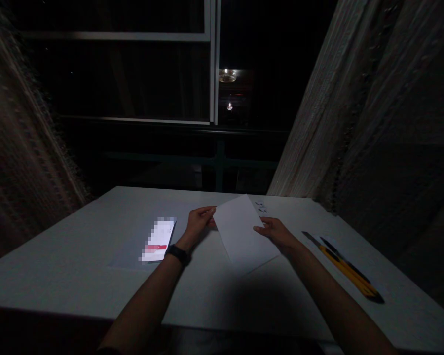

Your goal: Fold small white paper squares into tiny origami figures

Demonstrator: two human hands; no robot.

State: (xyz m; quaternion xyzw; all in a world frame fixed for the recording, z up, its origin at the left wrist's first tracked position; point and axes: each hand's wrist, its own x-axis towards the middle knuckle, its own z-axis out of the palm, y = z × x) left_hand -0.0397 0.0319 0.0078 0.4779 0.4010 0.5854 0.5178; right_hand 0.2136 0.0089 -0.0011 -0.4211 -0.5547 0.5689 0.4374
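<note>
A white sheet of paper [240, 231] is held just above the white table [77, 256], tilted on a diagonal. My left hand [199, 222] pinches its left corner, with a dark band on that wrist. At the sheet's right edge, my right hand [276, 231] grips it with fingers closed on the paper. The room is dim, so fine finger detail is hard to see.
A lit phone [158, 240] lies on a pale sheet left of my hands. A yellow utility knife [350, 273] and a dark pen [342, 256] lie at the right. Curtains hang on both sides of a dark window [133, 74] behind the table.
</note>
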